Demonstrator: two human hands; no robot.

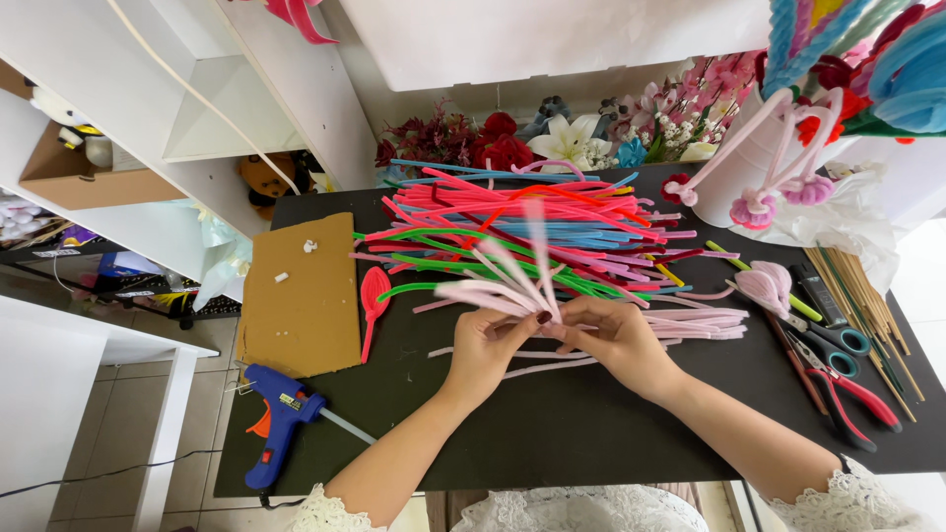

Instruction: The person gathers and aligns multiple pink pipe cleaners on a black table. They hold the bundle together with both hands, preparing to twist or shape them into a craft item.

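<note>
Both my hands meet over the middle of a black table. My left hand and my right hand together pinch the base of a bunch of pale pink pipe cleaners bent into loops that fan out up and to the left. Just beyond them lies a big heap of pipe cleaners in pink, red, green and blue. A few loose pale pink pipe cleaners lie to the right of my right hand.
A blue glue gun lies at the front left beside a brown cardboard sheet. A red looped petal lies near it. Scissors, red pliers and wooden sticks lie at right. A white vase and artificial flowers stand behind.
</note>
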